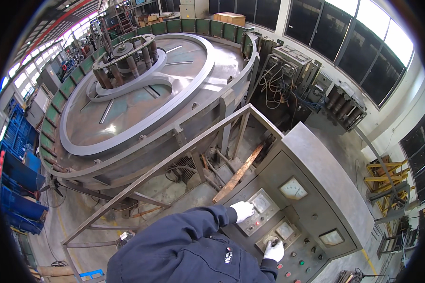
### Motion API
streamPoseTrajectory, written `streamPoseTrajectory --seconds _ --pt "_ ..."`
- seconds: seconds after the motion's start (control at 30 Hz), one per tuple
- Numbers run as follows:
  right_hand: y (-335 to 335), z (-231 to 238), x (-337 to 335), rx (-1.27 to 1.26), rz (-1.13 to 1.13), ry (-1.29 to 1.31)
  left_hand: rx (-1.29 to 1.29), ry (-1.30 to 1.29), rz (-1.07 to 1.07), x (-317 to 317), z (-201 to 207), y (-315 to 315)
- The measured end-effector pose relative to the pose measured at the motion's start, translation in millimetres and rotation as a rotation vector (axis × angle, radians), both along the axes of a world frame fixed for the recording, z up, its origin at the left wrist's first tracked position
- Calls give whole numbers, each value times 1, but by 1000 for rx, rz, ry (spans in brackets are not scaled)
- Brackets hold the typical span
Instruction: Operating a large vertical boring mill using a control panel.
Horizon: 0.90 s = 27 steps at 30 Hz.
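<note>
The right hand (274, 252), in a white glove, has its fingers bent and drawn together, pinching the dark knob (272, 242) on the lower panel (290, 239) of the console (328, 181). The left hand (242, 212), also gloved, rests against the upper panel (265, 216), fingers curled at its dial (260, 204); whether they grip anything there, I cannot tell. The knob is small, dark and round, just below a pale meter (284, 230), with red and green buttons (301, 262) further down the sloping face. The glove covers part of the knob, so its markings are hidden. The left fingertips are hard to make out, the meter readings too small to tell, and dark sleeves (174, 231) hide both forearms
</note>
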State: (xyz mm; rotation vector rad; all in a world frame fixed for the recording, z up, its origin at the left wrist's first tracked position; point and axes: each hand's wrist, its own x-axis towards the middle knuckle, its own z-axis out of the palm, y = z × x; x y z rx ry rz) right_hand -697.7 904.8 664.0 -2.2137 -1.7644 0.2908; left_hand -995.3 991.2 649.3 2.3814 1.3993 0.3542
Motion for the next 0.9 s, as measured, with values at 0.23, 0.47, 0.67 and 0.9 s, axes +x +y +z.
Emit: streamPoseTrajectory --seconds 0.23,0.47,0.67,0.9 --pt "0 0 0 -14 -7 -25 -7 -39 -1 -1 4 -1" --pt "0 -5 6 -49 25 -54 -209 -188 181 3 10 -2" --pt "0 -5 7 -79 31 -74 -186 -108 109 1 15 -2" --pt "-1 2 2 -66 53 -87 -149 -125 89 -3 10 -4"
